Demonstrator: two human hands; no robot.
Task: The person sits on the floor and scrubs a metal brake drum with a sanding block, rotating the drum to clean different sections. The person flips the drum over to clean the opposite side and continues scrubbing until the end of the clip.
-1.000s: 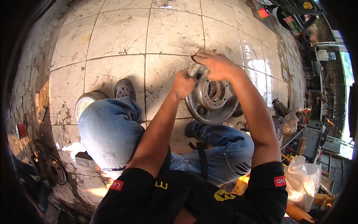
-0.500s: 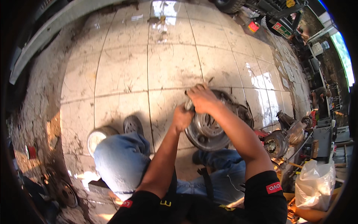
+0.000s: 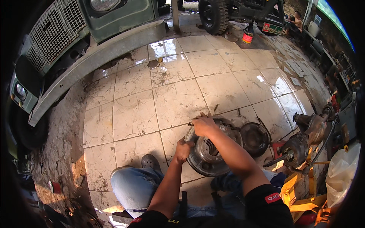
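A round, greasy drum-brake backing plate (image 3: 207,167) with a metal hub in its middle lies tilted between my knees. My left hand (image 3: 183,150) is closed on its left edge, thumb on top. At its upper left edge my right hand (image 3: 203,124) has its fingers curled together. A small dark end sticks out under those fingers; what they grip is mostly hidden. My right forearm covers part of the hub. Just right of the plate lies a dark round metal drum or cover (image 3: 254,139).
An axle assembly (image 3: 298,146) stands at the right, near a yellow stand (image 3: 291,190) and a plastic bag (image 3: 344,171). A green vehicle with a metal bumper (image 3: 99,59) is at the far left. A wheel (image 3: 213,16) and red can (image 3: 247,37) are at the back.
My view has tipped up, bringing the vehicles into sight. My hands have moved a little apart, the left one lower along the plate's edge, the right one still at the top.
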